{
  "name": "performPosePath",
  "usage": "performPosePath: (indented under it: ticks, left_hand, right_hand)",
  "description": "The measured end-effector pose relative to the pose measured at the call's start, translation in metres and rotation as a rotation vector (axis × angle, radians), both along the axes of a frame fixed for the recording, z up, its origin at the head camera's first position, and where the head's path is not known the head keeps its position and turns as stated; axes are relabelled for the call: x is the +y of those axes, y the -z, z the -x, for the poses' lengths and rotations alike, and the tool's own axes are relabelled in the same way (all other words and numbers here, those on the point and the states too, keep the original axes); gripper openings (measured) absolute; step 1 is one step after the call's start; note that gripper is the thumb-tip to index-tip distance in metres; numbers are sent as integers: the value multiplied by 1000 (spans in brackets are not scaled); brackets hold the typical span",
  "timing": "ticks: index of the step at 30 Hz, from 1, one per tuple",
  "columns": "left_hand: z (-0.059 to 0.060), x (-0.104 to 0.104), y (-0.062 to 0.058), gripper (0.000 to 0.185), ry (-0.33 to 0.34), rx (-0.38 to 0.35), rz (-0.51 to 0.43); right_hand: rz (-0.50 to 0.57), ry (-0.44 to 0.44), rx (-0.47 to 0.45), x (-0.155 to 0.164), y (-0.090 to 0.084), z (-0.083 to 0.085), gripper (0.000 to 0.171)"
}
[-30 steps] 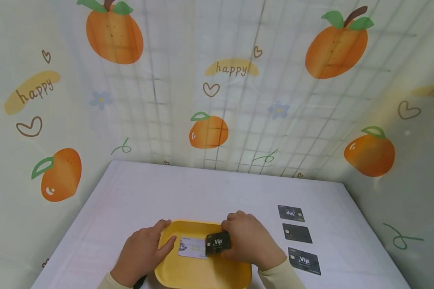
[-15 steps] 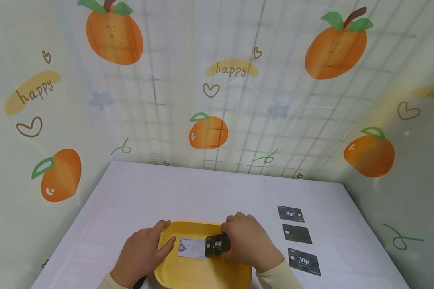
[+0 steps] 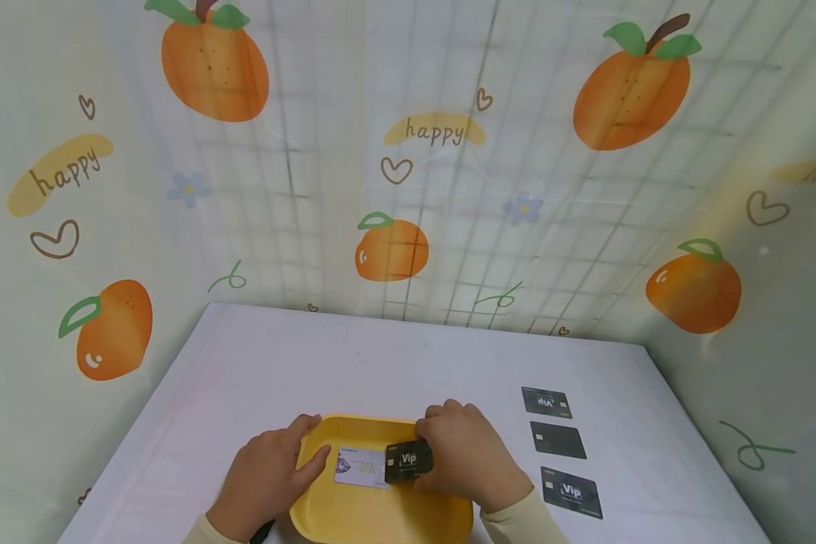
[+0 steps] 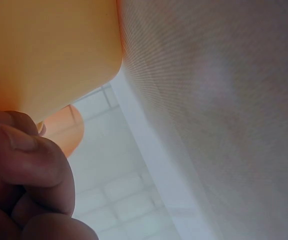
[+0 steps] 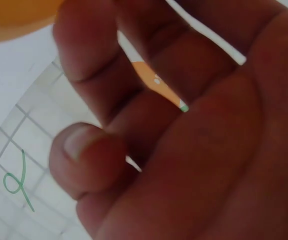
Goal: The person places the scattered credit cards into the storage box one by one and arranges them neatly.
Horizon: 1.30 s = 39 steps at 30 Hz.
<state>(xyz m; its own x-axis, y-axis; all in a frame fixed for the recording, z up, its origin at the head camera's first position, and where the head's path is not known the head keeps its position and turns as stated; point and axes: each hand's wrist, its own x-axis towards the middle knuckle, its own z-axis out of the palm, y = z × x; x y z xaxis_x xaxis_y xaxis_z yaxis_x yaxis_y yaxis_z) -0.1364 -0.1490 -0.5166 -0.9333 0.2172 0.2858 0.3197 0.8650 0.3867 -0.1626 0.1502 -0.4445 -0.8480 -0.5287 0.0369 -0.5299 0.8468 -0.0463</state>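
Fruit-print sheeting backs the white tabletop point(image 3: 381, 355) where a right hand point(image 3: 465, 453) pinches a black card point(image 3: 408, 461) lengthwise over the yellow tray point(image 3: 374, 521), left hand point(image 3: 265, 476) gripping the tray's left rim.

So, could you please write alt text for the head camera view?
A right hand holds a black VIP card over a yellow tray, beside a white card lying in it. The left hand grips the tray's rim; three black cards lie on the table.
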Motion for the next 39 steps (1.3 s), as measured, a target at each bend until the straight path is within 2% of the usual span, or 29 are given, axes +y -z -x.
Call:
performPosePath:
  ticks: [8, 15, 22, 27, 33, 39]
  left_hand:
    - [0, 1, -1, 46, -11, -4, 4]
    - [-1, 2, -1, 46, 0, 0, -2]
    - [0, -1, -1, 47, 15, -2, -3]
    - [0, -1, -1, 47, 6, -3, 3]
    - [-2, 1, -5, 48, -7, -16, 18]
    - [-2, 2, -6, 48, -10, -32, 10]
  right_hand:
    - [-15, 10, -22, 0, -2, -2, 59]
    - [48, 19, -31, 12, -12, -2, 57]
    - [137, 55, 15, 36, -23, -5, 54]
    - [161, 104, 1, 65, -23, -11, 50]
    - [140, 227, -93, 100, -17, -18, 51]
    - [102, 350, -282, 120, -2, -24, 60]
